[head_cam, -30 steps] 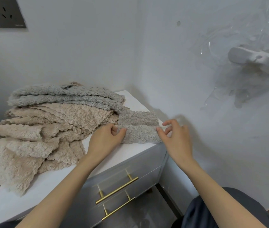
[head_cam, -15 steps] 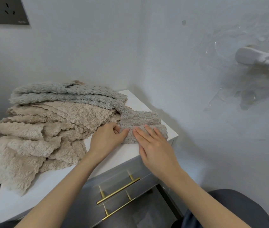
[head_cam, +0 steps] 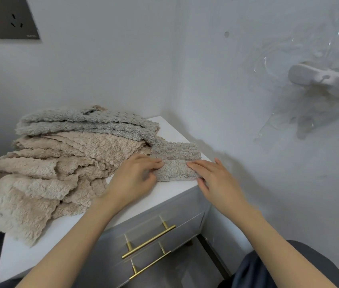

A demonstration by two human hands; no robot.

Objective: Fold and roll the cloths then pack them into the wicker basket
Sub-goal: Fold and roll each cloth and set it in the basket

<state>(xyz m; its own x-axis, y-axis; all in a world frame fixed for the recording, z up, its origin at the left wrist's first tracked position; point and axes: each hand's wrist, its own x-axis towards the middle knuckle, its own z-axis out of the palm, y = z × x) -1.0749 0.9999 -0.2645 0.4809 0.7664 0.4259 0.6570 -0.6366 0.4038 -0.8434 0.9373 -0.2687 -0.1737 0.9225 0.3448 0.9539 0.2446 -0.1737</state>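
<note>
Pinching the left end of the folded grey cloth point(head_cam: 175, 172), the left fingers point(head_cam: 154, 163) are curled, with the thumb tucked under the near edge, so the left hand point(head_cam: 133, 179) has a real hold on the fabric. The right fingers point(head_cam: 195, 166) lie straight and flat on the cloth's right end, pressing without gripping. The right hand point(head_cam: 216, 179) behind them is spread and relaxed.

A second ago that right hand was pinching the far end out at the right edge of the cabinet top point(head_cam: 164, 194). Half a second ago it lay flat across the middle of the strip. Now it has slid back toward the right end, while the left hand has hardly moved. That reads as a smoothing stroke along the fold (my judgement, not something shown outright), so folding looks about done and rolling has not begun.

The cloth is a narrow band with its long axis running left to right, roughly parallel to the front edge of the top. It sits near the front right corner, its right end reaching the right edge. A wider grey layer shows just behind it, running into the pile of cloths point(head_cam: 71, 154) that fills the left and back of the top. No wicker basket is in view.
</note>
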